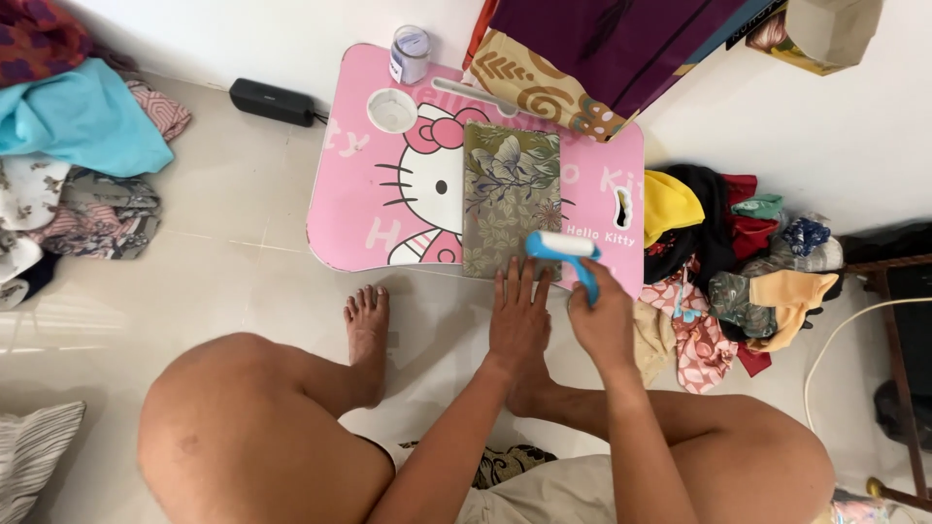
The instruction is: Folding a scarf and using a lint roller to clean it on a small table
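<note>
With the left hand pressing flat the near edge of the folded cloth on the pink tabletop, the right hand, its grip closed on the lint roller, should probably roll in straight, even strokes.

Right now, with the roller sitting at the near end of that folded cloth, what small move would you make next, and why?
Probably push the lint roller away along the folded floral cloth. The right hand holds its blue handle, with the white roll resting on the cloth's near right corner. The left hand presses flat on the near edge, pinning the cloth to the pink table. Most of the cloth lies beyond the roll.
</note>
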